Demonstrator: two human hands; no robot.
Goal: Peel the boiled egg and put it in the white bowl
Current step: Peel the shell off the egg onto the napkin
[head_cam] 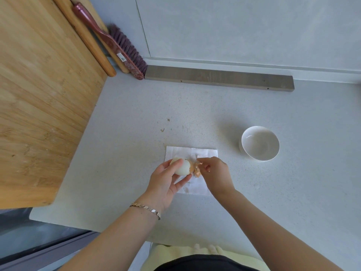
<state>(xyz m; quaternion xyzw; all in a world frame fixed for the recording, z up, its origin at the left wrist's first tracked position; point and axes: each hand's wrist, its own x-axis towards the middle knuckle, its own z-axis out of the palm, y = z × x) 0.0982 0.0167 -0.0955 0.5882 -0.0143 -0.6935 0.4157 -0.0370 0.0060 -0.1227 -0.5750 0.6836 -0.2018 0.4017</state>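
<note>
Hidden/hard to see: underside of the egg (182, 167) sits in the left hand (166, 184), so can't tell how much shell is left there; top & left end show bare white. Left grip is closed round the egg w/ thumb over the top and fingers curled beneath. Right hand (215, 174) pinches a strip of brown shell (196, 168) at the egg's right end; fingertips hide the exact hold, and whether the strip is attached to the egg or already free can't be told. Both hands are above a white paper napkin (199, 153); its near part is covered by the hands, small shell bits on it are too small to make out. A bracelet (146, 208) is on the left wrist.

White bowl (259, 143) stands upright on the tabletop (127, 133), right of the napkin & apart from it, nothing in it.

Edges/room: a wooden board (45, 94) takes up the left side, cut off by the frame, its near corner overhanging the tabletop's front-left edge. At the back, a brush (117, 45) leans in the corner by the board, next to a grey wooden bar (218, 78) lying along the wall. Open tabletop between bar and napkin, w/ a few dark specks; also open right of and in front of the bowl. Tabletop front edge is close below the forearms.
</note>
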